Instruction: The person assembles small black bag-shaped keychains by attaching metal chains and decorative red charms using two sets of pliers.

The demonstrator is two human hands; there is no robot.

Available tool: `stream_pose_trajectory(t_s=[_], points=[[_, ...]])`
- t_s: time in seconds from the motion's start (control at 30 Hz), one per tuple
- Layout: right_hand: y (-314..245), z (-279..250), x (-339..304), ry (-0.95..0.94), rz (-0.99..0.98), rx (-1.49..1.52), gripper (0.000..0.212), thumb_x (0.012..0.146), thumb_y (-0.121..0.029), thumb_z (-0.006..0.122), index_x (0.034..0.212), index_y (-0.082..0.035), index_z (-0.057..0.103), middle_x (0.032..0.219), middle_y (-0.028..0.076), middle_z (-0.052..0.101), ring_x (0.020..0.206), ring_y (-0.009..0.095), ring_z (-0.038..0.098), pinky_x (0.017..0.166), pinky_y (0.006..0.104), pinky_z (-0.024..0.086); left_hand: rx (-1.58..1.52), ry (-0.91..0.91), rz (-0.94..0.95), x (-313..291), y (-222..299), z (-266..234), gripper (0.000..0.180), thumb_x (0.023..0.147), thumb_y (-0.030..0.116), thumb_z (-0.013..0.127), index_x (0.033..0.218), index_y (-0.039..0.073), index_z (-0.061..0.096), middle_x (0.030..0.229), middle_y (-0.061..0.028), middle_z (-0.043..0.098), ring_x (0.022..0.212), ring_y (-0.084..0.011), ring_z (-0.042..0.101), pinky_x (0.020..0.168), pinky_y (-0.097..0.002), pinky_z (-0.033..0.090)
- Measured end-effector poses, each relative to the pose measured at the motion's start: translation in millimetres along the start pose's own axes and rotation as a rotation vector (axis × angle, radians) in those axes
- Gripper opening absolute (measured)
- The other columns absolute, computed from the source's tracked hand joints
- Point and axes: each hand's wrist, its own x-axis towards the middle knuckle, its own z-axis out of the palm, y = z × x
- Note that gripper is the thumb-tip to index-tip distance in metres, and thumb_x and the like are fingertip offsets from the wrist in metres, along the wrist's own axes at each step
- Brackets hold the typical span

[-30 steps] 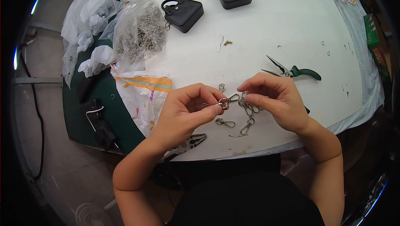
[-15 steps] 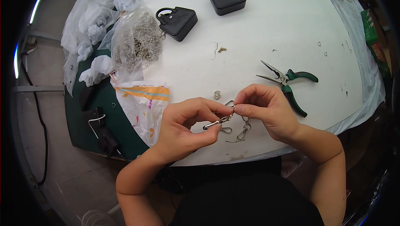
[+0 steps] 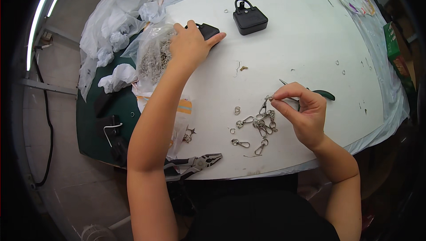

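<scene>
We see the left hand (image 3: 191, 47) over a small black handbag (image 3: 208, 31), fingers to one side and thumb to the other, a spread that seems suited to its width; whether they have closed on it, we cannot tell. The right hand (image 3: 307, 114) pinches a tiny metal fitting (image 3: 269, 98) between thumb and forefinger, probably because so small a piece leaves room only for fingertips. Just below that pinch lies a loose cluster of clasps (image 3: 262, 127), close enough, we judge, to spare the right arm any long reach. Behind the right hand, green-handled pliers (image 3: 327, 95) lie partly hidden. Just left of the left hand, a clear bag (image 3: 153, 59) apparently keeps many metal pieces together; a second black handbag (image 3: 250, 22) sits apart to its right.
</scene>
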Motion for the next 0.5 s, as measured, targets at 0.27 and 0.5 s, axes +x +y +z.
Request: stream_pose_trajectory(t_s=[0.27,0.5], points=[[-2.9,-0.3,5.4,-0.023,0.101,0.405,0.012,0.086,0.006,0.070,0.095,0.000,0.072,0.095,0.008,0.070,0.092,0.015,0.065,0.085,0.0287,0.053,-0.737,-0.163,0.407,-28.0,-40.8,-12.9,0.087,0.063,0.003,0.089,0.139,0.006,0.048,0.132,-0.0117,0.054,0.111,-0.0250,0.063,0.089,-0.0401,0.057],[-13.4,8.2,-4.8,-0.195,0.305,0.553,0.008,0.087,0.006,0.068,0.093,0.001,0.069,0.091,0.011,0.067,0.085,0.018,0.068,0.075,0.0297,0.057,-0.973,-0.438,0.487,-144.9,-12.4,-38.1,0.064,0.070,-0.007,0.079,0.129,0.005,0.059,0.138,-0.0144,0.049,0.118,-0.0249,0.060,0.097,-0.0361,0.054]])
